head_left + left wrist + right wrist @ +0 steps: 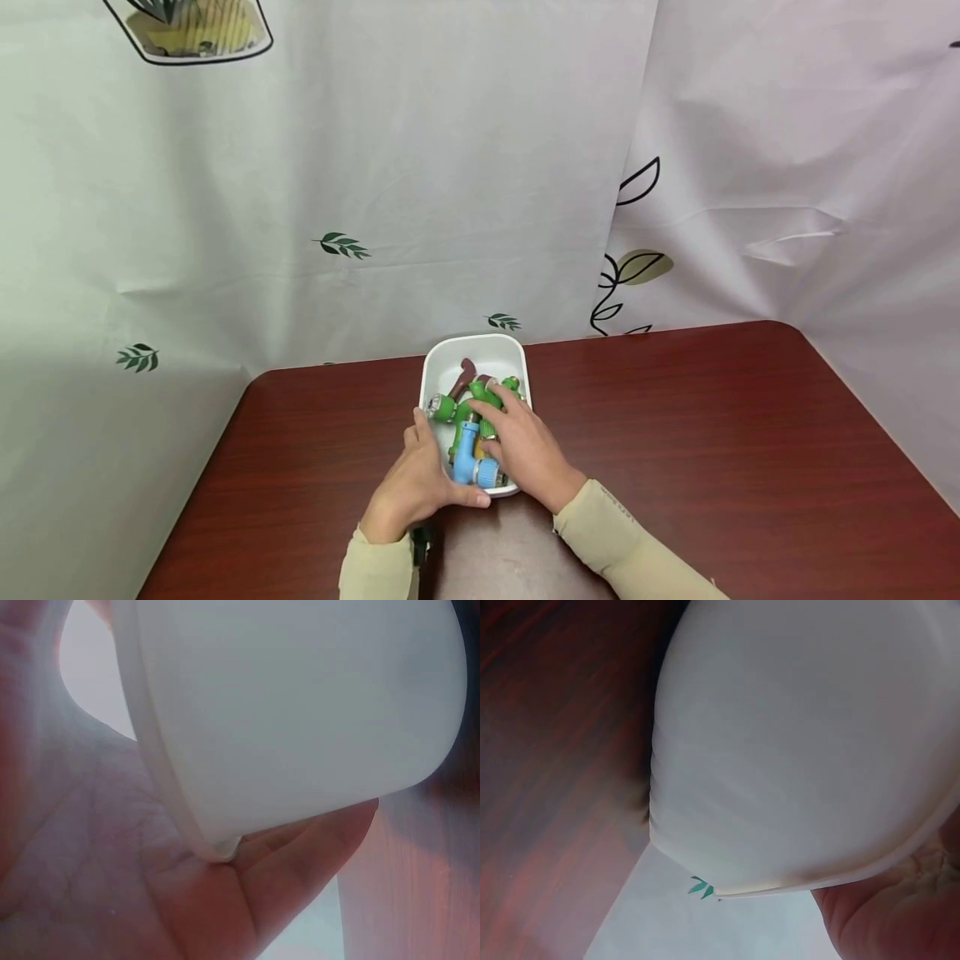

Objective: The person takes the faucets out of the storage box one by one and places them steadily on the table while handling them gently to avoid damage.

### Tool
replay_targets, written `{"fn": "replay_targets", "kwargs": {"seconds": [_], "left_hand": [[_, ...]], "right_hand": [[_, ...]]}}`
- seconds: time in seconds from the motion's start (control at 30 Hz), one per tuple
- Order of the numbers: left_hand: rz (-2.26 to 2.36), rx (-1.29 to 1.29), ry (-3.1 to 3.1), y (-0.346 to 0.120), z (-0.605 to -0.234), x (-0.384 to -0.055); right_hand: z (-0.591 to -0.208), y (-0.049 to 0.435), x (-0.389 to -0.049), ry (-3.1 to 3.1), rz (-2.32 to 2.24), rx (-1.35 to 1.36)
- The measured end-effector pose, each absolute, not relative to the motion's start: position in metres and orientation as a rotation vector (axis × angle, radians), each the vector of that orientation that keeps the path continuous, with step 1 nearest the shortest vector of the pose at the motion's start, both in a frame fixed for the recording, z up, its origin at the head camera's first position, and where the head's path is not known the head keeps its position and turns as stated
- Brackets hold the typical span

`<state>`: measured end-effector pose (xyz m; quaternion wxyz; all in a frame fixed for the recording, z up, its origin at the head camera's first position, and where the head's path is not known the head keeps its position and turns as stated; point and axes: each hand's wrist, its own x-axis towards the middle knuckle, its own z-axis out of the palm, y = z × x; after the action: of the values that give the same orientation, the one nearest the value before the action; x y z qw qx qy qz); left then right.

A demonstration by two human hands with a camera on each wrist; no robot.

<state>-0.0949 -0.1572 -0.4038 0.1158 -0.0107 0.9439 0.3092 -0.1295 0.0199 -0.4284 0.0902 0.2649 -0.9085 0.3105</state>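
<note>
In the head view a white plastic tub (437,367) stands on the table with several coloured fittings in it. My left hand (415,482) holds the tub's near left corner, thumb along the near rim and fingers along the left side. The left wrist view shows its fingers against the tub wall (300,712). My right hand (531,450) reaches over the right rim, with spread fingers on the green fittings (480,390). A blue elbow-shaped fitting (465,454) with a ribbed collar lies at the near end. Behind it are another green fitting (445,408) and a brown curved piece (462,379).
The tub sits near the back edge of the dark red wooden table (675,433). Directly behind hangs a pale cloth (450,167) printed with leaves. Something yellow (480,448) shows partly beneath the fittings.
</note>
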Motion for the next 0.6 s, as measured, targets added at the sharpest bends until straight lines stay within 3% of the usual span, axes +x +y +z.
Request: {"fn": "replay_targets", "kwargs": {"seconds": [0.6], "left_hand": [[0.908,-0.035,2.759,-0.1576,-0.4031,-0.0944]], "right_hand": [[-0.4300,0.0226,-0.1291,-2.630,1.107,0.783]]}}
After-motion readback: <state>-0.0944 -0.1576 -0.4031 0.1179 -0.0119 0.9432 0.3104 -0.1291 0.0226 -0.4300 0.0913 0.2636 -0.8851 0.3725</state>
